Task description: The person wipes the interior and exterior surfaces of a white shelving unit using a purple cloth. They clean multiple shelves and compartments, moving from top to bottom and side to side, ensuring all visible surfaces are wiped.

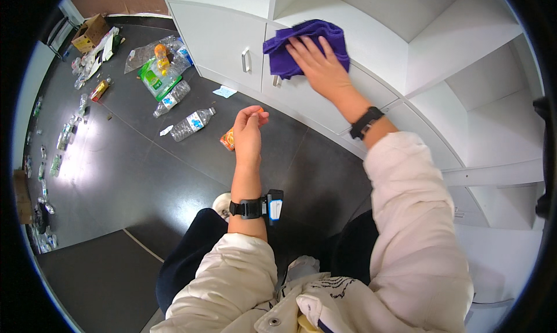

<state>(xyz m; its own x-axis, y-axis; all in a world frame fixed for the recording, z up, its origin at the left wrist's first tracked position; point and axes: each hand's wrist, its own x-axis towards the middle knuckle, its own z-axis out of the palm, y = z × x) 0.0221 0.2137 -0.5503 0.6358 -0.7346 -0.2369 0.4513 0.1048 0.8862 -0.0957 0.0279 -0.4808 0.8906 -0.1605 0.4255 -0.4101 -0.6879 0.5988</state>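
My right hand (pixel 321 69) lies spread flat on a purple cloth (pixel 278 61), pressing it against the top front edge of a white cabinet (pixel 222 37), above a door handle. My left hand (pixel 249 128) hovers over the dark floor with its fingers curled. Something small and orange shows at its fingertips; whether the hand holds it cannot be told. Beside the left hand, an orange drink container (pixel 227 139) on the floor is partly hidden by it. A clear plastic bottle (pixel 191 124) lies farther left.
Another bottle (pixel 172 99), a green and clear plastic package (pixel 157 78) and an orange drink bottle (pixel 161 59) lie by the cabinet's left end. A cardboard box (pixel 90 32) stands at the upper left. Several bottles are strewn along the left side. White open shelves (pixel 461 54) curve round to the right.
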